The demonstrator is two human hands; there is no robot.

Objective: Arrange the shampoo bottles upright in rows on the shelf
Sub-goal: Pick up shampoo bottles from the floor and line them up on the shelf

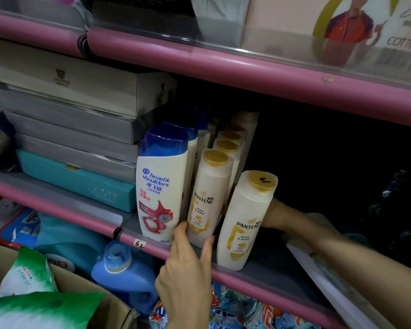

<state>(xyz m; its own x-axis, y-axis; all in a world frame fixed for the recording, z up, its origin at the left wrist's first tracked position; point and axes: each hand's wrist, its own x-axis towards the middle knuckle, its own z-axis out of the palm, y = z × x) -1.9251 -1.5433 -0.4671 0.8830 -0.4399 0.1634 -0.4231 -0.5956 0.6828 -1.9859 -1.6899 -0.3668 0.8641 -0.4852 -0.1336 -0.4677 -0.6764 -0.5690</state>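
On the pink-edged shelf a row of white Head & Shoulders bottles with blue caps stands upright. Beside it runs a row of cream Pantene bottles with gold caps, several deep. My left hand holds the base of the front Pantene bottle between thumb and fingers. To the right, another Pantene bottle, its cap marked "19", stands at the shelf's front and leans slightly left. My right hand reaches in behind this bottle, and the bottle hides its fingers.
Flat boxes are stacked on the shelf's left over a teal box. The shelf's right part is dark, with a white flat pack under my right forearm. Below are a blue detergent bottle and a cardboard box with green bags.
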